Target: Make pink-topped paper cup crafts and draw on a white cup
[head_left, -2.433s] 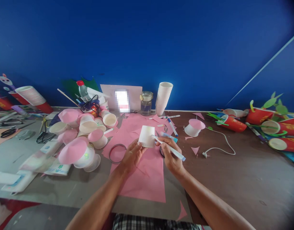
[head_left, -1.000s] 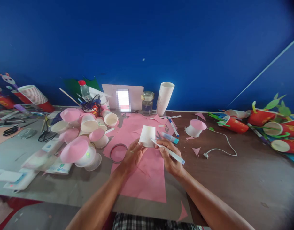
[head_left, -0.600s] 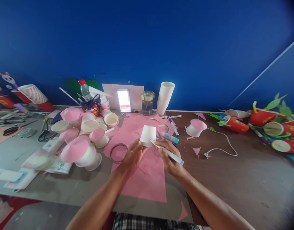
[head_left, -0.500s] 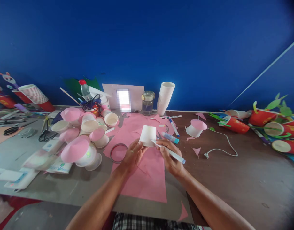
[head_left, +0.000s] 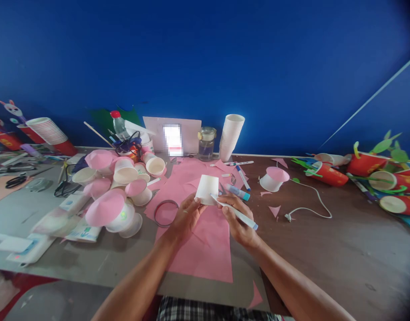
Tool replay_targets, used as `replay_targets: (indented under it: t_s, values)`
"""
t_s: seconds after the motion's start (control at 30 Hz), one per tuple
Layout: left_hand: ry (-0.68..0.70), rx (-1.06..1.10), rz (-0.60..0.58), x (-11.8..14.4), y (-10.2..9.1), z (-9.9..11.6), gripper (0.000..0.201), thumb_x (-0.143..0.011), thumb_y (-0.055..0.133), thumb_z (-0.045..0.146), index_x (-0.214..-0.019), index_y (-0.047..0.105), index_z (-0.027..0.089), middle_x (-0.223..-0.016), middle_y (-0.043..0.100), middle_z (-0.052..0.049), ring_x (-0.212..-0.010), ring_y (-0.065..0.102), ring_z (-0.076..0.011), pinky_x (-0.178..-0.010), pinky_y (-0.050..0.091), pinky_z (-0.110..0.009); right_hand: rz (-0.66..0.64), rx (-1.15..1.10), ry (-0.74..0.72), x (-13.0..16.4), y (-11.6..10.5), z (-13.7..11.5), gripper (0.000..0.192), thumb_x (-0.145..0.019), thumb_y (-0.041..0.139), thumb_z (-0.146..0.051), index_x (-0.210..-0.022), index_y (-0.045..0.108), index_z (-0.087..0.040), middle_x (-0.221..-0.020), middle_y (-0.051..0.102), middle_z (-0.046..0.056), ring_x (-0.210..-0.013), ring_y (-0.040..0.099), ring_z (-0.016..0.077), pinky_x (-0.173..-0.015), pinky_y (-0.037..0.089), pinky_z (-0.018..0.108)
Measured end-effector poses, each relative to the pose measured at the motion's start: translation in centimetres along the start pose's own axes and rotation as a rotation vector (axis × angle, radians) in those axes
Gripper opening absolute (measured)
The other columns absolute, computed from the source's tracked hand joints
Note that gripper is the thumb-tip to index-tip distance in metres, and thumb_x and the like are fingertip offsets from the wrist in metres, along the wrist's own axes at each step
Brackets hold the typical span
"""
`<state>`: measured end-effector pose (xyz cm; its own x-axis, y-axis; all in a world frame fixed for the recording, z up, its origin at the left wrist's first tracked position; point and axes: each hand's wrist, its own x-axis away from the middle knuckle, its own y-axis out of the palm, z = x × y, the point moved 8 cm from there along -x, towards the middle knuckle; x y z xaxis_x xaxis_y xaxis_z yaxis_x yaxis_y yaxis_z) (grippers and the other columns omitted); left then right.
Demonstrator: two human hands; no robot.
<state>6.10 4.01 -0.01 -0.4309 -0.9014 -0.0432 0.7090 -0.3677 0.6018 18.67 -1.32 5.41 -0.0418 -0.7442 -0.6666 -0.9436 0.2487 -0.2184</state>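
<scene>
My left hand (head_left: 186,217) holds a small white paper cup (head_left: 207,189) upside down above the pink paper sheets (head_left: 205,243). My right hand (head_left: 236,220) grips a white pen with a blue end (head_left: 234,211), and its tip touches the lower right side of the cup. Both hands hover over the middle of the table (head_left: 325,249).
A pile of cups with pink paper cones (head_left: 114,187) lies to the left, beside a tape ring (head_left: 165,213). A stack of white cups (head_left: 230,136), a glass jar (head_left: 205,143), markers (head_left: 240,176), a glue stick (head_left: 237,192), a white cable (head_left: 308,200) and red decorated cups (head_left: 375,176) surround the hands.
The pen tip has shifted slightly lower along the side of the cup. The cup and left hand have stayed almost in place.
</scene>
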Motion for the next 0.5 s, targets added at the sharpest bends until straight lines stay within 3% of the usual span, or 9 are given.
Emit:
replay_targets:
  t_s: [0.5]
  values:
    - [0.013, -0.008, -0.009, -0.12, -0.41, -0.37, 0.024, -0.084, 0.066, 0.034, -0.102, 0.071, 0.019, -0.112, 0.069, -0.008, -0.119, 0.054, -0.0254, -0.106, 0.036, -0.042, 0.003, -0.015, 0.008, -0.06, -0.09, -0.04, 0.018, -0.093, 0.049, -0.022, -0.103, 0.064, -0.022, -0.089, 0.068, 0.006, -0.080, 0.065, 0.0184, -0.073, 0.052, 0.034]
